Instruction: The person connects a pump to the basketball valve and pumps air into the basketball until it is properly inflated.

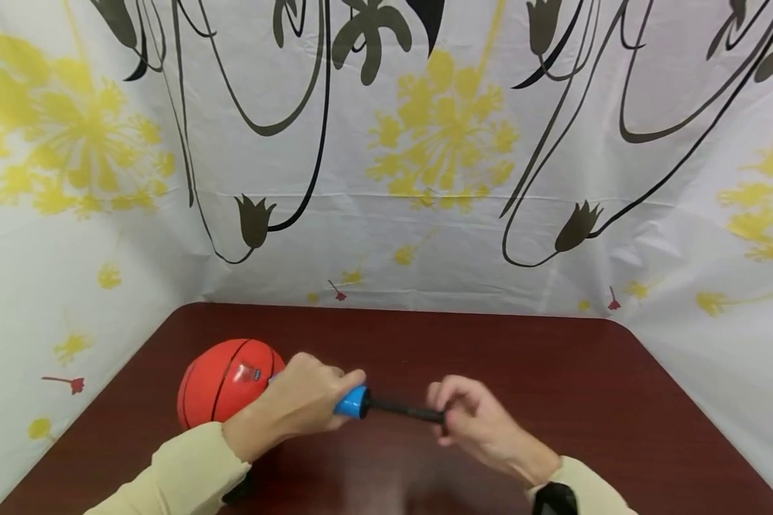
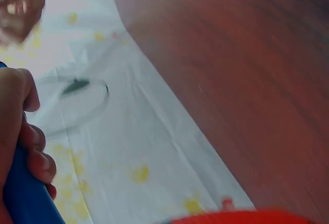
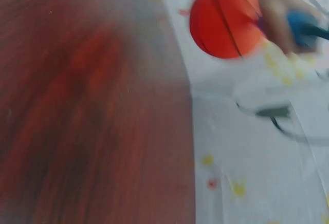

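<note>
An orange-red basketball (image 1: 225, 383) with black seams sits on the table at the left, partly behind my left hand (image 1: 303, 400). That hand grips the blue barrel of a hand pump (image 1: 350, 403), and its fingers wrap the barrel in the left wrist view. A black rod (image 1: 402, 409) extends from the barrel toward the right. At its far end my right hand (image 1: 473, 422) holds the black handle with curled fingers. The barrel's other end points to the ball; whether it joins the ball is hidden. The right wrist view shows the ball (image 3: 226, 23) and blurred pump.
A dark red-brown table (image 1: 554, 372) with rounded far corners lies beneath the hands. White cloth (image 1: 386, 250) printed with yellow flowers and dark stems hangs behind and along both sides. A dark band (image 1: 554, 498) is on the right wrist.
</note>
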`<act>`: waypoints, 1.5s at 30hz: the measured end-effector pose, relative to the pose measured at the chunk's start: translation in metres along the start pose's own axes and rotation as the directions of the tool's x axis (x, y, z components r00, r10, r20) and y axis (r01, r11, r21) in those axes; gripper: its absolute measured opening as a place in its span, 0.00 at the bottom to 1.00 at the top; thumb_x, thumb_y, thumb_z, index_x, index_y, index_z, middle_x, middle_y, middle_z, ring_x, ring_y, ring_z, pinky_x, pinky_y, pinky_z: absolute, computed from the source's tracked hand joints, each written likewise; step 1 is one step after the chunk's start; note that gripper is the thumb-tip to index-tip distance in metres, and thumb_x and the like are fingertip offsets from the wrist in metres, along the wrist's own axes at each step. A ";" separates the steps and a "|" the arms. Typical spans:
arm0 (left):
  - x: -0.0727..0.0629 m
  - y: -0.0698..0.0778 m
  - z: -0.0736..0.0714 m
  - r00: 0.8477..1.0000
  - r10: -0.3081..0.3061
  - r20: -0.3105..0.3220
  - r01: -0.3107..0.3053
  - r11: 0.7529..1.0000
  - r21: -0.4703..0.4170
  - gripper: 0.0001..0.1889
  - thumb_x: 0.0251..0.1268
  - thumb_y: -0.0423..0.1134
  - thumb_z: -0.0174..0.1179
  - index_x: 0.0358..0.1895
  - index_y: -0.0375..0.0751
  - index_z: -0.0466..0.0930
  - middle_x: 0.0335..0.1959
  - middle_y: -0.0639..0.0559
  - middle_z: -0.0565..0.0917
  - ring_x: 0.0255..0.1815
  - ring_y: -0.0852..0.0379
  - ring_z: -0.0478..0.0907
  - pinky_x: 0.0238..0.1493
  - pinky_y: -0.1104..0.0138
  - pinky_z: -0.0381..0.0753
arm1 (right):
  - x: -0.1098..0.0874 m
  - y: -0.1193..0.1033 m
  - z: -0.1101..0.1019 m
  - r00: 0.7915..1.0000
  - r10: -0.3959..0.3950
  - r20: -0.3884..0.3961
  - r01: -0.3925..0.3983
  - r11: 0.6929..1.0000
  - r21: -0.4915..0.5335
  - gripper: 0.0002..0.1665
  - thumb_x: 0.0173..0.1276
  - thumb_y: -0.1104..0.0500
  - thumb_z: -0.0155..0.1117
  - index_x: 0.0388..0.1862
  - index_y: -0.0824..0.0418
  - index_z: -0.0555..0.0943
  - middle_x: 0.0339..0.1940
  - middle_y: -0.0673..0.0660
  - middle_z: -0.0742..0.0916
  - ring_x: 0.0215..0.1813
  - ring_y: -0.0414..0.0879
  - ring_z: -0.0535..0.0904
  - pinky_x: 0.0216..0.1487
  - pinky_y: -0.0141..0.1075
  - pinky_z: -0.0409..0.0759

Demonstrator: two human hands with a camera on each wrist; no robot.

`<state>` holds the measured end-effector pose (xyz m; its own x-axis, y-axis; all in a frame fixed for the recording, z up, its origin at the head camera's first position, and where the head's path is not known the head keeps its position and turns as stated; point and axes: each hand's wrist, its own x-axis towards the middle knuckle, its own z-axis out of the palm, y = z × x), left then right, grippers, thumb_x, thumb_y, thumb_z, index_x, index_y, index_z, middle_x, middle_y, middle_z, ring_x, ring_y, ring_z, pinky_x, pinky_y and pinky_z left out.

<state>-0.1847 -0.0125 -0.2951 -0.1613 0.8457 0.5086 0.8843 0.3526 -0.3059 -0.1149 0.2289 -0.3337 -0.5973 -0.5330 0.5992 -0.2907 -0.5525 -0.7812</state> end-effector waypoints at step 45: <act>0.008 0.009 0.008 1.000 0.002 0.018 -0.002 1.000 -0.004 0.17 0.36 0.47 0.65 0.25 0.47 0.67 0.07 0.62 0.62 0.07 0.66 0.55 0.10 0.75 0.51 | -0.008 -0.003 -0.011 0.994 0.097 0.048 -0.100 0.993 0.069 0.05 0.66 0.67 0.47 0.39 0.64 0.71 0.37 0.52 0.74 0.37 0.39 0.76 0.35 0.27 0.74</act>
<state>-0.1818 0.0005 -0.2998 -0.1674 0.8533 0.4939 0.8863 0.3497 -0.3037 -0.1174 0.2415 -0.3380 -0.5861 -0.6140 0.5286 -0.1777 -0.5392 -0.8232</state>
